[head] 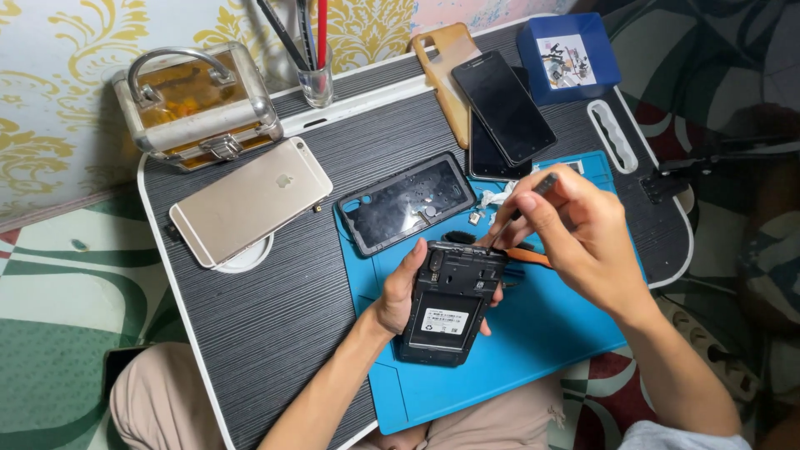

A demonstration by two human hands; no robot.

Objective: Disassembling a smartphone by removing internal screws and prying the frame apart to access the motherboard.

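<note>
Head view: looking down on a small bench laid across the person's lap.
Phone: an opened black phone, back cover off, is being held above the blue mat, insides facing up, a white label showing on its battery.
Left hand: the left hand is gripping the phone from its left side, thumb lying along the edge, fingertips showing at the right edge.
Right hand: the right hand is pinching a thin dark tool between thumb and fingers, the tool's lower end pointing at the phone's top edge; whether the tip is touching cannot be told.
Cover: a black back cover is lying inner side up, just beyond the phone, partly on the mat.
Small parts: a scrap of white tissue and a tiny metal piece are sitting beside the cover.
Gold phone: a gold phone is lying face down on the left, over a white round recess.
Far end: two dark phones and a tan case are lying stacked near a blue tray.
Back left: a metal box is standing by a glass holding pens.
</note>
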